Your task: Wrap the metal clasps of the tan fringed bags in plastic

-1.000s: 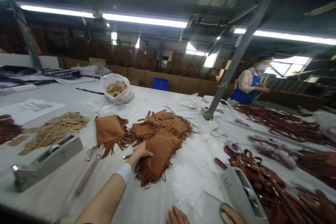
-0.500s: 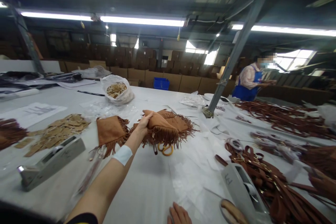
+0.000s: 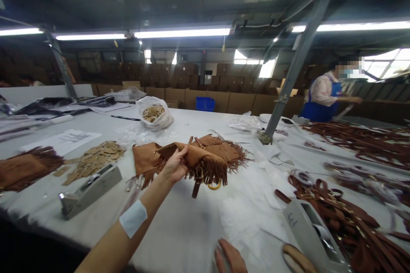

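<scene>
My left hand (image 3: 174, 166) is closed on a brown suede fringed pouch (image 3: 201, 160) and holds it above the white table (image 3: 188, 222). A strap and a yellowish ring hang below the pouch. More fringed pouches (image 3: 224, 149) lie just behind it, and one (image 3: 144, 160) lies to its left. My right hand (image 3: 230, 258) rests flat on the table at the bottom edge, fingers stretched out, holding nothing. A white patch sits on my left forearm.
A metal tape dispenser (image 3: 89, 190) stands at the left, another (image 3: 312, 234) at the lower right. Tan leather tags (image 3: 92, 160), a bag of parts (image 3: 153, 113), brown straps (image 3: 346, 213) and a slanted steel post (image 3: 290, 72) surround the spot. A person in a blue apron (image 3: 323, 98) works at the far right.
My left hand picked the fringed pouch up off the table and now holds it raised, turned a little toward me. The view has swung slightly left.
</scene>
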The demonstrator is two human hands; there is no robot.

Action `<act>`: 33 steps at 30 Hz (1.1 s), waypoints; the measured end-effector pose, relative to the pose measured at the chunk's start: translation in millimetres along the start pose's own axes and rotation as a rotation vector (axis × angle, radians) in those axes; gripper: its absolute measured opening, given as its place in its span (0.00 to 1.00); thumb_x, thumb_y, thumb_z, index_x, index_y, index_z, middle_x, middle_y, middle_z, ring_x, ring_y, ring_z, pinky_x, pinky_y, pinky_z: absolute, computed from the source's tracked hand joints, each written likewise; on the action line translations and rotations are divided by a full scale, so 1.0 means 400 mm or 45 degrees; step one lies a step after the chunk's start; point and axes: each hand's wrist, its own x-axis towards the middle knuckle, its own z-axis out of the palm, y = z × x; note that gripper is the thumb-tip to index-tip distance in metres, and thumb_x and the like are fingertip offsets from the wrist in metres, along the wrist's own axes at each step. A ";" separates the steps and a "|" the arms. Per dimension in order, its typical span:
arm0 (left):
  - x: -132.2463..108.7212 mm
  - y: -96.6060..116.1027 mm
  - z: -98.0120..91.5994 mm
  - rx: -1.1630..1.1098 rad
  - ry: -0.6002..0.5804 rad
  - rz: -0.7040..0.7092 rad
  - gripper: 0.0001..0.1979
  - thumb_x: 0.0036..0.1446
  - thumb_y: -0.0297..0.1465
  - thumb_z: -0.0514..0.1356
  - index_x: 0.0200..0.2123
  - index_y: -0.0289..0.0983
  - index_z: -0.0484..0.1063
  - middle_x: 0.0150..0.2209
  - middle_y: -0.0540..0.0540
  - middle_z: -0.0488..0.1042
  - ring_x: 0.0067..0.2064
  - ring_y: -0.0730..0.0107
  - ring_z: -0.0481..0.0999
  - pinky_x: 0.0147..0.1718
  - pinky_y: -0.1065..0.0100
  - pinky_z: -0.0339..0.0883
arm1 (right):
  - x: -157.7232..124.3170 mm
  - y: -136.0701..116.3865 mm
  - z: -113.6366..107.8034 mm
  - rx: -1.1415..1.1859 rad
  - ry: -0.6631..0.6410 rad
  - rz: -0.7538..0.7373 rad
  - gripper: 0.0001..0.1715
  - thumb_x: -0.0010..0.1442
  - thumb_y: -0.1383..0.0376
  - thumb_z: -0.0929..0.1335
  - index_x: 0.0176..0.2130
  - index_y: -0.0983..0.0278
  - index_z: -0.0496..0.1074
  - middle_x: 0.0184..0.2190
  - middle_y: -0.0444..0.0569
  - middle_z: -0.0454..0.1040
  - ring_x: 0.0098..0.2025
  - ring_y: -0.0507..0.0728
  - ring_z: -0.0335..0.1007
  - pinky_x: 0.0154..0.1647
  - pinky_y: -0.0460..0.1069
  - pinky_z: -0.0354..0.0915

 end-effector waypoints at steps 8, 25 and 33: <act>-0.149 -0.065 -0.060 -0.033 -0.011 -0.013 0.10 0.60 0.25 0.57 0.45 0.42 0.68 0.37 0.51 0.79 0.37 0.71 0.79 0.44 0.63 0.73 | 0.262 -0.277 -0.052 0.764 -0.376 0.397 0.29 0.54 0.53 0.69 0.52 0.64 0.66 0.49 0.54 0.73 0.50 0.62 0.68 0.52 0.55 0.65; -0.253 -0.262 -0.409 0.004 0.472 -0.062 0.16 0.57 0.26 0.61 0.48 0.43 0.65 0.44 0.48 0.77 0.42 0.70 0.78 0.47 0.60 0.70 | -0.160 -0.340 -0.110 1.082 -0.869 1.204 0.25 0.54 0.45 0.64 0.36 0.63 0.67 0.22 0.41 0.68 0.17 0.49 0.64 0.16 0.43 0.58; -0.309 -0.237 -0.438 0.252 0.636 0.000 0.10 0.54 0.24 0.62 0.38 0.38 0.66 0.38 0.46 0.76 0.37 0.70 0.77 0.40 0.66 0.72 | -0.222 -0.336 -0.191 0.723 -0.911 0.910 0.21 0.60 0.51 0.60 0.41 0.61 0.72 0.21 0.43 0.71 0.20 0.52 0.69 0.22 0.45 0.63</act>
